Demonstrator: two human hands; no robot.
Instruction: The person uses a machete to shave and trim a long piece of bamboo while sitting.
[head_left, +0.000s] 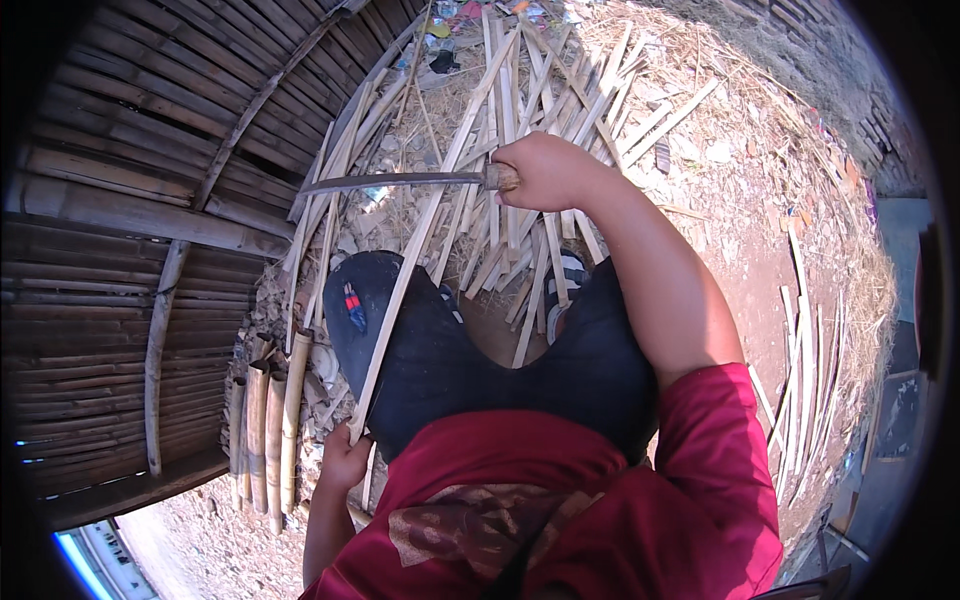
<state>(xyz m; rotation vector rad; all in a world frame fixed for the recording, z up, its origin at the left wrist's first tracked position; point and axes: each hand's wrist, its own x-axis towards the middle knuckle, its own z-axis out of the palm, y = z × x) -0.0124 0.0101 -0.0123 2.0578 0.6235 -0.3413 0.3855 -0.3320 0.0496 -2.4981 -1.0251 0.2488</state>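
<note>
Pale bamboo, or what looks like it, makes up the long strip (411, 262) that runs from the person's left side, across the left thigh, and out over the pile of loose strips (510, 85) on the ground ahead. The left hand (345, 457) is closed around the strip's near end. The right hand (555, 172) is wrapped round the wooden handle of a long knife (395, 182), its blade pointing left and crossing above the strip beyond the knees; whether the edge touches the wood, I cannot tell. Upright bamboo poles (275, 430) stand beside the slatted wall (140, 210), and more thin strips (805, 360) lie off to the right.

The step in hand seems to be trimming or shaving this one strip. The next move likely calls for a firm left grip to keep the strip steady over the thigh, the blade set at a shallow angle, and a controlled stroke directed away from the leg and the left hand, since a slip could reach either.
</note>
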